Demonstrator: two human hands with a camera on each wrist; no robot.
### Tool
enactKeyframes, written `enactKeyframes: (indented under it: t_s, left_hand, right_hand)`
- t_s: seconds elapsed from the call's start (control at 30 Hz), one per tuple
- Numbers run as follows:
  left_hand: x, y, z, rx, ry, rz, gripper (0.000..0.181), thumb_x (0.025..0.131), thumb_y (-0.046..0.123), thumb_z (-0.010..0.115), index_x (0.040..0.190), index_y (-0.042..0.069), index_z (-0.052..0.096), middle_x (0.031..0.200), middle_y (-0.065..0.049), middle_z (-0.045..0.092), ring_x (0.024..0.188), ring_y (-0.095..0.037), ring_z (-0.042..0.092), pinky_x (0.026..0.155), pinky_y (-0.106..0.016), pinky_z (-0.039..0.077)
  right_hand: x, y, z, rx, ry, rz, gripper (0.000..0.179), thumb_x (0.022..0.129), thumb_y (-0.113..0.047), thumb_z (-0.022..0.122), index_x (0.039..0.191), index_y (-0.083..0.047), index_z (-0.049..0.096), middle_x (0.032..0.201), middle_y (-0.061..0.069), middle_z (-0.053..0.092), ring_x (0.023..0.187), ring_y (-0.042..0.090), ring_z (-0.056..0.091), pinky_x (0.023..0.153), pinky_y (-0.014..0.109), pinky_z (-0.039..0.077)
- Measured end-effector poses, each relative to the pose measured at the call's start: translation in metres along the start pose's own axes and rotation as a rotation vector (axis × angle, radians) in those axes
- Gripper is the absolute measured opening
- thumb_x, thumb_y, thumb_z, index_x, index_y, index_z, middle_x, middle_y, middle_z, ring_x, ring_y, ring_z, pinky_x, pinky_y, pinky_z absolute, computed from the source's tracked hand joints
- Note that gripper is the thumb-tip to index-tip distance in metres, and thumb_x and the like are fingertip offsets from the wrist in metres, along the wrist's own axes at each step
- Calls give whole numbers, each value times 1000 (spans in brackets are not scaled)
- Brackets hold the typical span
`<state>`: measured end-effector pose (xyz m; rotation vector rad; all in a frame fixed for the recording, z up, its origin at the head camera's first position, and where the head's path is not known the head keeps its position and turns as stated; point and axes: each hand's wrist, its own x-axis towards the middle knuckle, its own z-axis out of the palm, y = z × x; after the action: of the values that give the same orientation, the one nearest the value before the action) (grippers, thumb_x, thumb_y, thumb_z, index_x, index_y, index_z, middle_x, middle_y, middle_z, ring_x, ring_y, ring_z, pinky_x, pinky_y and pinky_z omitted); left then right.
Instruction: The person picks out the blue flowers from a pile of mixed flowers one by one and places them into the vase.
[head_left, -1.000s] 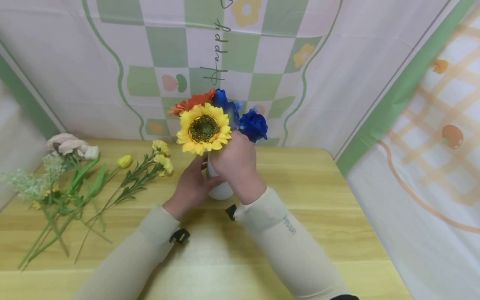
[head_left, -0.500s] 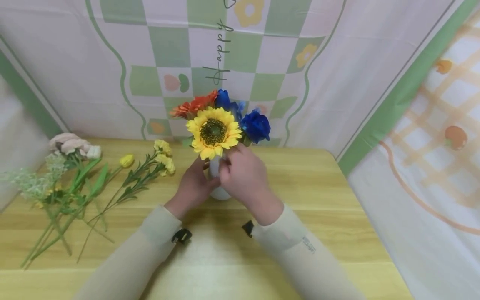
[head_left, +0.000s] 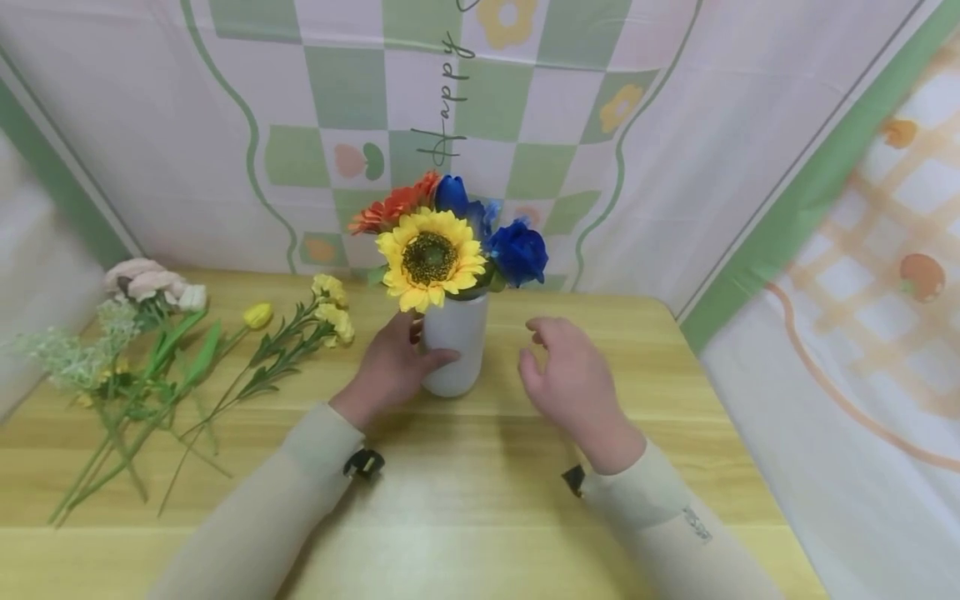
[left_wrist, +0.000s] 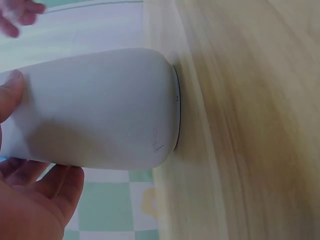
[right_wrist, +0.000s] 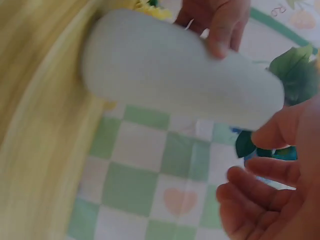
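Observation:
A white vase [head_left: 459, 346] stands upright on the wooden table. It bears a yellow sunflower [head_left: 429, 257], orange-red flowers [head_left: 397, 204] and blue flowers [head_left: 517, 252]; their lower stems are hidden inside. My left hand [head_left: 393, 362] grips the vase from its left side, thumb across the front and fingers behind. In the left wrist view, thumb and fingers lie on opposite sides of the vase [left_wrist: 100, 110]. To the right of the vase, apart from it, my right hand [head_left: 573, 383] hovers with loosely bent fingers. The right wrist view shows nothing held by that right hand [right_wrist: 275, 180].
On the table's [head_left: 465, 533] left lie pink flowers [head_left: 142, 279], pale sprays [head_left: 71, 354], a yellow tulip [head_left: 258, 316] and a yellow-flowered stem [head_left: 333, 312], stems overlapping. Behind the table hangs a checked green and white cloth [head_left: 348, 87].
My right hand has let go at the flowers by the vase mouth and moved right and toward me. The sunflower has shifted slightly right. My left hand stays on the vase.

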<state>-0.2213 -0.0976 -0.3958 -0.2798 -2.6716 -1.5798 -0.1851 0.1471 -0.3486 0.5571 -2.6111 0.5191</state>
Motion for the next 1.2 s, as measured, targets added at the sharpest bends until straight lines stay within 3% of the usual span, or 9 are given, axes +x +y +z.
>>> enactKeyframes:
  t_s: [0.23,0.33,0.43,0.53,0.67,0.87,1.0,1.1,1.2]
  left_hand:
    - [1,0,-2,49,-29,-8,80,87,42,77,146,5,39,148,-19,45,132,-37,46,104,-52,42]
    - [-6,-9,-5,180,-49,39,85,90,40,74,153,1,30,153,-21,37,137,-37,38,110,-52,35]
    - [-19,-24,-17,358,-73,142,86,92,36,71,153,-6,26,155,-27,29,140,-42,32,111,-54,33]
    - [-34,-38,-36,494,-98,189,80,95,33,67,150,-10,28,154,-31,26,140,-46,29,110,-57,31]
    - [-58,-49,-66,527,-126,156,69,98,28,62,148,-9,32,149,-32,35,133,-49,38,109,-61,31]
    - [-94,-67,-116,627,-58,167,46,96,16,64,130,-12,51,123,-34,58,108,-50,58,92,-64,47]
    - [-108,-78,-155,680,-53,50,24,99,18,59,103,-5,65,86,-16,66,75,-34,63,69,-55,54]
    - [-114,-87,-183,720,-60,-44,26,102,21,51,83,5,60,68,-1,55,60,-21,53,53,-45,48]
    - [-118,-96,-205,774,-62,-113,33,103,21,47,73,9,54,63,-1,51,55,-21,51,49,-43,44]
  right_hand:
    - [-8,18,3,-104,-185,78,52,96,-27,56,137,5,52,131,26,54,119,43,51,102,55,42]
    - [-13,24,6,-128,-262,106,55,96,-27,54,140,7,49,135,29,52,123,44,48,106,57,37]
    - [-20,32,7,-144,-319,141,61,98,-28,54,145,8,41,139,30,48,128,45,43,109,57,33]
    - [-28,44,5,-158,-353,174,65,99,-29,54,148,8,35,143,31,44,132,46,39,110,60,30]
    - [-39,63,-1,-183,-388,218,65,99,-29,52,149,8,33,146,33,39,136,49,33,109,65,27]
    - [-57,82,-8,-195,-424,285,62,98,-24,51,146,11,36,145,40,34,135,54,28,106,69,27]
    - [-66,89,-10,-194,-438,303,60,99,-26,51,144,11,38,144,41,34,134,55,29,105,70,28]
    - [-70,92,-12,-194,-446,321,61,98,-27,52,144,11,39,144,41,33,132,58,30,102,72,29]
    - [-71,95,-14,-191,-449,335,61,99,-28,52,143,11,39,144,41,32,130,60,30,100,74,28]
